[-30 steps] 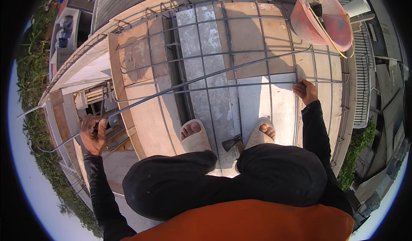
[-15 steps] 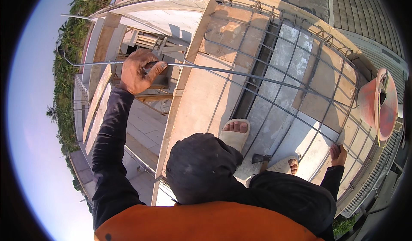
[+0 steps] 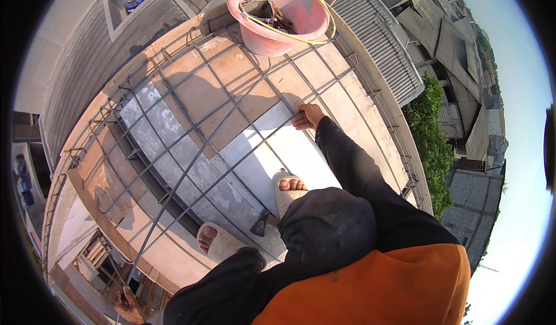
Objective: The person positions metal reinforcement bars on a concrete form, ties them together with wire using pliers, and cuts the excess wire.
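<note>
A long loose steel reinforcing bar slants over the grid of crossed bars, its hooked far end close to the bucket. At the lower left my left hand is closed around this bar's near end, past the wooden edge. My right hand has its fingers closed on a bar of the rebar grid, above a white panel. The grid lies over boards and grey sheets. A small hatchet-like tool rests between my sandalled feet.
A faded red bucket with a yellow handle holds tools at the far edge. Wooden formwork and bent bars border the deck. Beyond lie a corrugated roof, green trees and an opening with timber at lower left.
My view has swung to the right, bringing the bucket to the top middle. My left hand, still on the loose bar, now shows at the lower left. My right hand stays on the grid.
</note>
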The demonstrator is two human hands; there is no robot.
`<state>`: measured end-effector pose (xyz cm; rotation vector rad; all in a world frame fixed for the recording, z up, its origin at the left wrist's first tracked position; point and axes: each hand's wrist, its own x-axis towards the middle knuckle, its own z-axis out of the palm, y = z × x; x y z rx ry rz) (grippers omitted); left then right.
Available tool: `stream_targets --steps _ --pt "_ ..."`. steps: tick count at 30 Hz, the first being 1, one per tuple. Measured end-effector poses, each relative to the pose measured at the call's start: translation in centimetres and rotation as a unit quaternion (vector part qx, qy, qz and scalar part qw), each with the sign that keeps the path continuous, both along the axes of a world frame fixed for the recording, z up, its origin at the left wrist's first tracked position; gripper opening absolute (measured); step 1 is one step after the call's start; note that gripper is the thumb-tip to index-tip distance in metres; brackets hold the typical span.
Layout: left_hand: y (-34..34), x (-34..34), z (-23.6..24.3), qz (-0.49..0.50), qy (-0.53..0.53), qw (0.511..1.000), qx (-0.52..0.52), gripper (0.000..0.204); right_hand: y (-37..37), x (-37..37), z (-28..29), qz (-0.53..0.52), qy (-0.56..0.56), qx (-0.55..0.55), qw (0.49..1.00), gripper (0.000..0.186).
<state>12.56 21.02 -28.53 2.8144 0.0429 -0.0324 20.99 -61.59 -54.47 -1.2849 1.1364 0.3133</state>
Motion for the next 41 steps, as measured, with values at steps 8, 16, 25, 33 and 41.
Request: stream_targets --steps 8,16,25,33,41 --pt "2.8 0.2 -2.0 -0.036 0.012 0.999 -0.037 0.037 1.3 -3.6 4.4 0.202 0.097 -0.495 0.839 0.077" --pt "-5.6 -1.1 -3.8 -0.076 0.086 0.993 -0.032 0.035 10.8 -5.0 14.3 -0.036 -0.178 0.128 0.975 0.09" --pt "-14.9 0.3 -9.1 -0.08 0.13 0.978 -0.143 0.032 5.6 -4.2 9.7 -0.123 -0.129 0.009 0.984 0.065" --pt "-12.2 2.3 -8.6 -0.054 0.125 0.983 -0.12 0.036 8.1 -3.0 3.2 -0.015 -0.017 -0.015 1.0 0.045" --pt "-12.4 3.6 -6.1 -0.102 0.07 0.99 -0.068 0.041 8.5 -3.4 0.9 -0.114 -0.083 0.035 0.989 0.03"
